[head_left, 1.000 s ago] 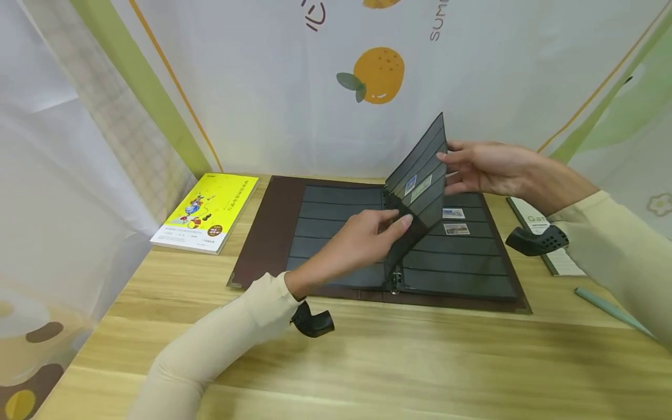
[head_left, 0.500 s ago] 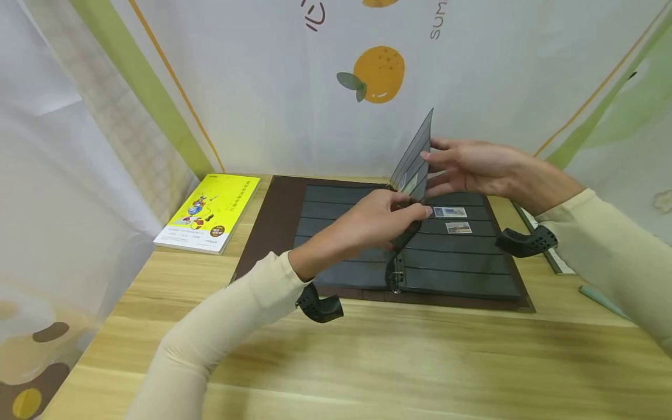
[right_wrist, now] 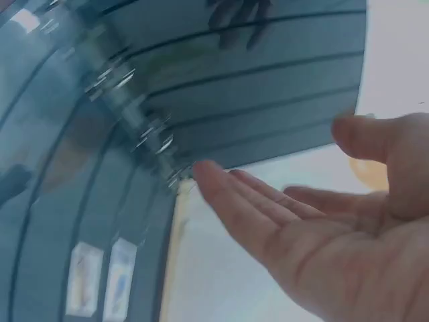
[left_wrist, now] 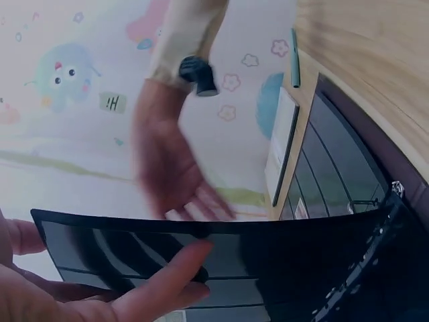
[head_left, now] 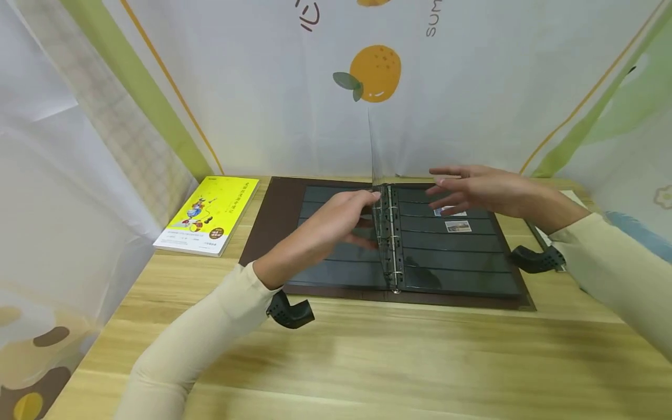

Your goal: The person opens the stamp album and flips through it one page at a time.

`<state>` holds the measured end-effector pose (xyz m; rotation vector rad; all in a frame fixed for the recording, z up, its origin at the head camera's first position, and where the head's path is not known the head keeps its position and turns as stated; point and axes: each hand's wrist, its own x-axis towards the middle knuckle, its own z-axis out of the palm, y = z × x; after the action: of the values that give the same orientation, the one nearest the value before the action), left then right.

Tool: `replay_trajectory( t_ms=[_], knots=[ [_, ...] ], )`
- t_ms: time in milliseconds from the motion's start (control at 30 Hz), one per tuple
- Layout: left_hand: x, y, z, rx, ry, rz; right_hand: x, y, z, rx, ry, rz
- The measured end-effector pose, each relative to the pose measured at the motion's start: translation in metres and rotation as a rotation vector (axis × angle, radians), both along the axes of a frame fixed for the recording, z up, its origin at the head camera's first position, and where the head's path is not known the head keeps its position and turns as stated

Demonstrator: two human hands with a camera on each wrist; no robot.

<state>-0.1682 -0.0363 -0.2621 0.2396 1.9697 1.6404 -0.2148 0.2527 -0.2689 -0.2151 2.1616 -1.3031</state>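
A stamp album with a brown cover (head_left: pixel 270 219) lies spread on the wooden table, its metal rings (head_left: pixel 391 239) exposed down the middle. One dark strip-pocket page (left_wrist: pixel 288 258) stands nearly upright from the rings, seen almost edge-on in the head view. My left hand (head_left: pixel 336 216) holds this page near its free edge, the thumb at the edge and fingers against the left face. My right hand (head_left: pixel 485 189) hovers with spread fingers over the right-hand page (head_left: pixel 457 268), apart from the raised one. Below it lie one stamp (head_left: pixel 458 226) and another, partly covered.
A yellow book (head_left: pixel 217 204) lies left of the album. At the right, a white-covered book (left_wrist: pixel 281 144) is partly behind my right forearm, with a green pen (left_wrist: pixel 295 60) near it. A printed curtain (head_left: pixel 294 134) hangs behind the table.
The raised page has swung leftward from leaning right to nearly upright. My right hand has let go of it and drawn back; my left hand has moved left with it.
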Motion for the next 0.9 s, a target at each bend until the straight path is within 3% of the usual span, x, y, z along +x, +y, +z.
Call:
replay_trajectory(
  t_ms=[200,300,433,533,667,733,900],
  knots=[
    [0.0,-0.017,-0.001,0.038,-0.01,0.026,0.012,0.015,-0.032,0.238,0.116,0.038],
    [0.002,-0.027,-0.003,0.032,-0.006,0.027,0.024,0.021,-0.05,0.344,0.229,0.057],
    [0.003,-0.04,-0.009,0.026,-0.004,0.041,0.046,0.025,-0.077,0.485,0.388,0.141],
    [0.003,-0.05,-0.014,0.021,-0.005,0.069,0.06,0.023,-0.094,0.546,0.49,0.193],
    [0.003,-0.063,-0.022,0.01,-0.012,0.103,0.075,0.019,-0.109,0.603,0.605,0.192],
    [0.002,-0.069,-0.025,0.006,-0.015,0.115,0.08,0.017,-0.114,0.622,0.642,0.181],
    [0.0,-0.087,-0.034,-0.038,-0.008,0.139,0.086,0.015,-0.12,0.652,0.591,0.16]
  ],
)
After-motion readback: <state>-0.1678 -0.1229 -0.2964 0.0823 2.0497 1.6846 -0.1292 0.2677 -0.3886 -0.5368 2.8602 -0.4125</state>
